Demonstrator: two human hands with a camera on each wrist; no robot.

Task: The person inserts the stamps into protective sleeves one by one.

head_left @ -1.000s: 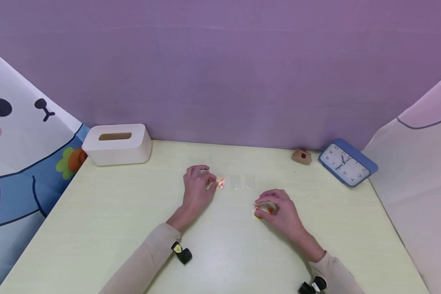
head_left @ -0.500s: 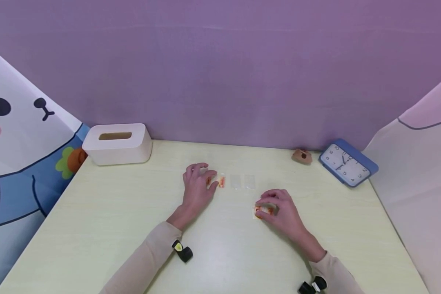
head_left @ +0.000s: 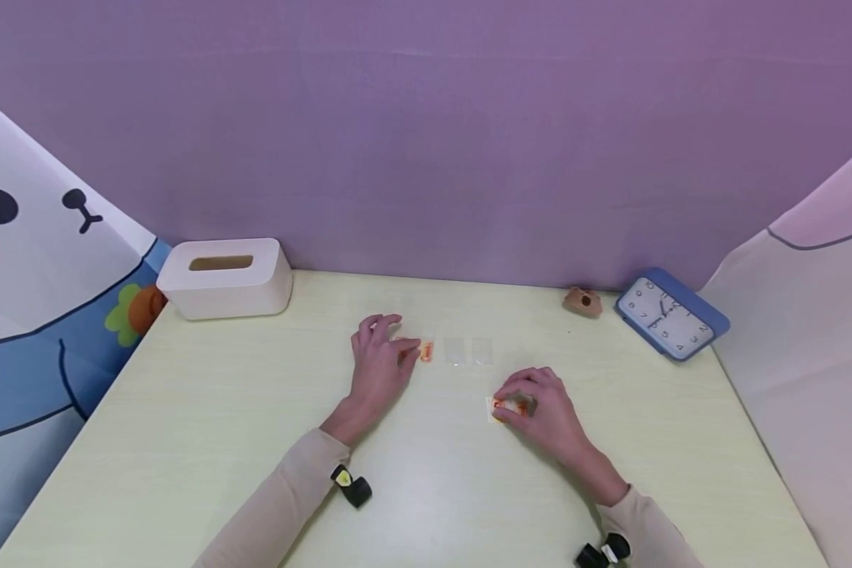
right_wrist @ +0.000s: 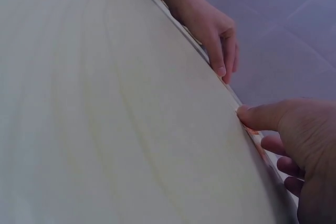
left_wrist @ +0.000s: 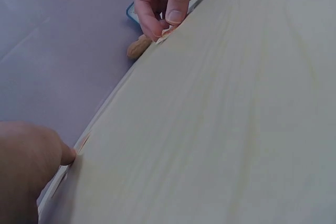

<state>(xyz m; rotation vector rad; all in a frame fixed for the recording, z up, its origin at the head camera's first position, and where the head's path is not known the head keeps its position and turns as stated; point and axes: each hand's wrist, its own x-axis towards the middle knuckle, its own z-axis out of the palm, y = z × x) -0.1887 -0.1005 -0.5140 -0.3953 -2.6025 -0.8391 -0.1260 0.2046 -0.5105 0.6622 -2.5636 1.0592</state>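
Note:
In the head view my left hand (head_left: 382, 364) brings thumb and forefinger together at the left edge of a small flat orange-and-white packet (head_left: 427, 352), pinching it against the table. More orange shows beneath those fingers, mostly covered. To the lower right, my right hand (head_left: 543, 412) holds a second orange-and-white packet (head_left: 499, 405) between thumb and forefinger, low at the tabletop. The left wrist view catches the right hand (left_wrist: 170, 1) with the packet's pale edge (left_wrist: 164, 36) at its fingertips. In the right wrist view, orange print (right_wrist: 253, 131) shows under the right thumb.
Two clear square films (head_left: 455, 352) lie side by side, right of the left packet. A white tissue box (head_left: 227, 288) stands at the back left. At the back right are a small brown animal-shaped object (head_left: 583, 302) and a blue clock (head_left: 670, 314). A purple cloth (head_left: 426, 158) hangs behind the table.
The left thumb and forefinger have closed together on the left packet, which lies slightly further left. The right hand stays nearly still with its packet.

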